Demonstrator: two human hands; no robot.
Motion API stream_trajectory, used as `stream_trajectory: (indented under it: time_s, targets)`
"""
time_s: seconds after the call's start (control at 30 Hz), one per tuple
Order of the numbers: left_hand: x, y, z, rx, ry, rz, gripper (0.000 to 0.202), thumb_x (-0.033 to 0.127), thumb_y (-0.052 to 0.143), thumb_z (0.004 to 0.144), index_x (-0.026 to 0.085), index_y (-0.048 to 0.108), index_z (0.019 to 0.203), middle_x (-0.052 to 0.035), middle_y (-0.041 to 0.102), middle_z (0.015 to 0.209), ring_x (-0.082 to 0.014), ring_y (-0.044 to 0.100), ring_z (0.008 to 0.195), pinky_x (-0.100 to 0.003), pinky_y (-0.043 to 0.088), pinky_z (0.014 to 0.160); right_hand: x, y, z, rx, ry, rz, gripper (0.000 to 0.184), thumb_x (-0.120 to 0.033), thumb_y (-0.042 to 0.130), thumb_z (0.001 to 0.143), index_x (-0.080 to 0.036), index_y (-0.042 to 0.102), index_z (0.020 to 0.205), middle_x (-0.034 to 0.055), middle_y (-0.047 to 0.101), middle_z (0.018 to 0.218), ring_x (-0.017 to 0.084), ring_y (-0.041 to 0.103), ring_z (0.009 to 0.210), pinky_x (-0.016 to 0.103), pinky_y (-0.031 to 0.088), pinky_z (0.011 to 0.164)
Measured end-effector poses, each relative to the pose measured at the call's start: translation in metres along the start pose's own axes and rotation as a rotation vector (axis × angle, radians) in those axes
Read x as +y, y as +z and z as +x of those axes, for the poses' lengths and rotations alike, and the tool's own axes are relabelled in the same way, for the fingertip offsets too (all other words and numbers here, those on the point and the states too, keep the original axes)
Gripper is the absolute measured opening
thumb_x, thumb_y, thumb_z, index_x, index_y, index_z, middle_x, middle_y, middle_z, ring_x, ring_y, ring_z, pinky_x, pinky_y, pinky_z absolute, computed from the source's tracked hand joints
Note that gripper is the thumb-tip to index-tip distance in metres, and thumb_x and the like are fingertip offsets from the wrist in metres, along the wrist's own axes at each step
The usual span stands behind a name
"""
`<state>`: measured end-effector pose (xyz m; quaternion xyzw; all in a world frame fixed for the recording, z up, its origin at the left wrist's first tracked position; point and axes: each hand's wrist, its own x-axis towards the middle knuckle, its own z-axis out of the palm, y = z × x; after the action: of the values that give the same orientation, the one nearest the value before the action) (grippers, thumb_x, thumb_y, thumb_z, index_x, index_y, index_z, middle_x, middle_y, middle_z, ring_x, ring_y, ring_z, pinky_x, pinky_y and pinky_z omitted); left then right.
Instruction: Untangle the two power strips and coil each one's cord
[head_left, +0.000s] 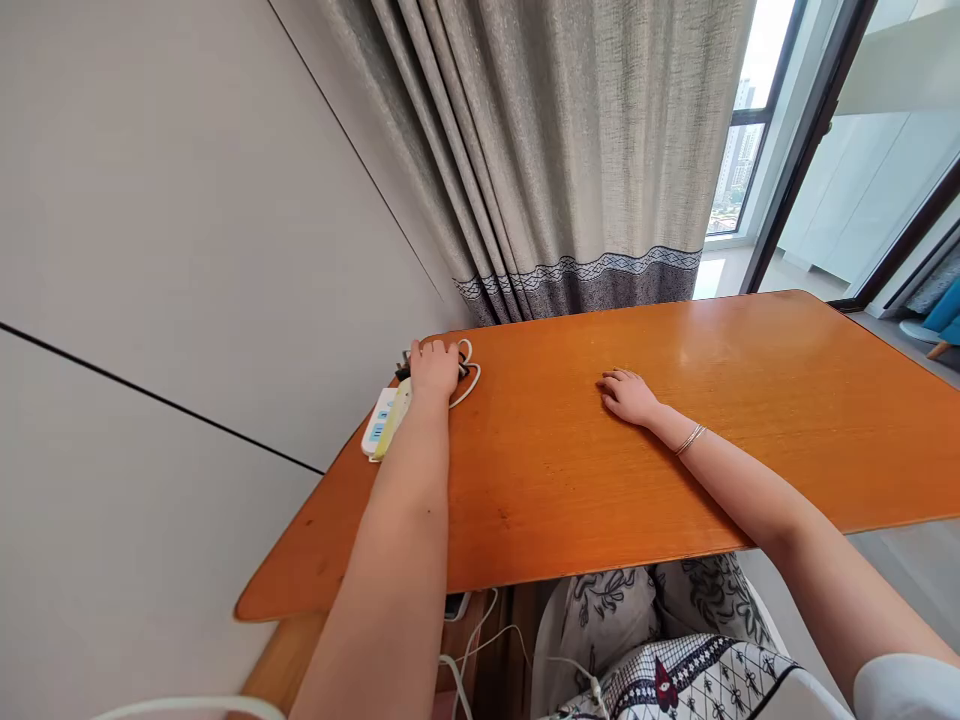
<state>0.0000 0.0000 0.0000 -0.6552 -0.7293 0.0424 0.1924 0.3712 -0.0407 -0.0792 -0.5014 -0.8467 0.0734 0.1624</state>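
My left hand (433, 368) reaches to the far left corner of the orange wooden table (675, 440). It lies on top of a bundle of white cable (469, 378) and something dark under the fingers, its fingers curled over them. A white power strip (380, 424) with a yellowish part lies just beside my left wrist, by the wall. My right hand (627, 394) rests palm down on the bare tabletop near the middle, fingers loosely stretched out, holding nothing. A thin bracelet (690, 439) circles that wrist.
A grey wall runs along the table's left side. A grey curtain (570, 160) hangs behind the far edge, with a window and glass door to the right. White cables (480, 650) dangle below the near edge, above my patterned clothing.
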Motion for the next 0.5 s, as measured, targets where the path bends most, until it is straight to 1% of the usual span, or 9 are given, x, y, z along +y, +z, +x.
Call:
stream_trajectory:
  time_s: [0.1,0.17,0.23,0.3,0.4,0.5]
  targets:
    - [-0.005,-0.001,-0.002,-0.008,0.011,0.021,0.051,0.012,0.024,0.095,0.005,0.062,0.128,-0.0239,0.059,0.128,-0.0319,0.052,0.128,-0.048,0.02,0.121,-0.001,-0.001,0.0,-0.002,0.002,0.004,0.043,-0.026,0.051,0.096,-0.015,0.063,0.135,0.0141,0.056,0.147,0.029,0.046,0.142,0.043,0.032,0.12]
    - [-0.008,0.0,-0.005,0.003,0.002,0.005,0.046,0.015,0.028,0.096,0.005,0.064,0.123,-0.0237,0.057,0.131,-0.0324,0.051,0.128,-0.047,0.024,0.119,-0.002,-0.001,0.0,0.0,0.001,0.011,0.042,-0.025,0.051,0.095,-0.015,0.064,0.134,0.0143,0.056,0.147,0.029,0.047,0.141,0.043,0.032,0.12]
    - [-0.009,0.0,-0.008,0.017,0.019,-0.038,0.04,0.018,0.038,0.094,0.007,0.064,0.122,-0.0231,0.056,0.136,-0.0333,0.051,0.129,-0.047,0.026,0.119,-0.002,-0.001,0.0,0.004,-0.002,0.022,0.042,-0.025,0.051,0.095,-0.016,0.064,0.134,0.0145,0.057,0.146,0.029,0.047,0.141,0.044,0.032,0.12]
    - [-0.007,-0.002,-0.009,0.029,0.071,-0.095,0.038,0.019,0.046,0.09,0.009,0.063,0.121,-0.0214,0.06,0.132,-0.0339,0.054,0.127,-0.05,0.023,0.121,-0.002,-0.001,0.0,0.01,-0.005,0.035,0.041,-0.025,0.051,0.095,-0.015,0.065,0.132,0.0151,0.058,0.145,0.03,0.047,0.14,0.045,0.032,0.12]
    - [0.006,-0.01,-0.009,0.095,0.172,-0.237,0.035,0.019,0.051,0.086,0.014,0.065,0.118,-0.0169,0.07,0.119,-0.0339,0.062,0.119,-0.054,0.022,0.122,-0.001,0.0,0.001,0.031,-0.003,0.062,0.04,-0.025,0.052,0.094,-0.015,0.065,0.131,0.0168,0.059,0.143,0.031,0.048,0.139,0.048,0.033,0.119]
    - [0.03,-0.025,-0.011,0.198,0.284,-0.465,0.035,0.017,0.057,0.082,0.019,0.066,0.116,-0.0142,0.072,0.118,-0.035,0.063,0.119,-0.057,0.028,0.119,0.0,0.001,0.001,0.066,0.001,0.103,0.04,-0.027,0.054,0.095,-0.015,0.062,0.132,0.0179,0.062,0.138,0.032,0.052,0.135,0.051,0.037,0.116]
